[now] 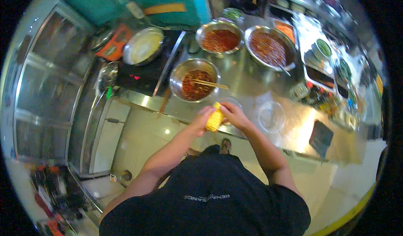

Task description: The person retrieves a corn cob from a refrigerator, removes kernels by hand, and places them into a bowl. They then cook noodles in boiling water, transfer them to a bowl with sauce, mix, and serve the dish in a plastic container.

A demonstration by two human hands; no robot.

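Note:
A short ear of yellow corn (214,120) is held between both hands, over the front edge of the steel counter (239,75). My left hand (200,120) grips its left side. My right hand (233,115) has its fingers at the upper right of the corn. Just beyond the hands stands a steel bowl (177,75) of dark red chili-like mix, with a pair of wooden chopsticks (211,84) resting in it. A clear round container (234,102) sits partly hidden behind my right hand.
Two more steel bowls of red sauce (220,41) and reddish-brown food (267,48) stand farther back. At left, a pan (143,47) sits on a black induction cooktop (141,75). A clear bowl (271,116), bottles (315,94) and a cleaver-like dark blade (321,137) are at right.

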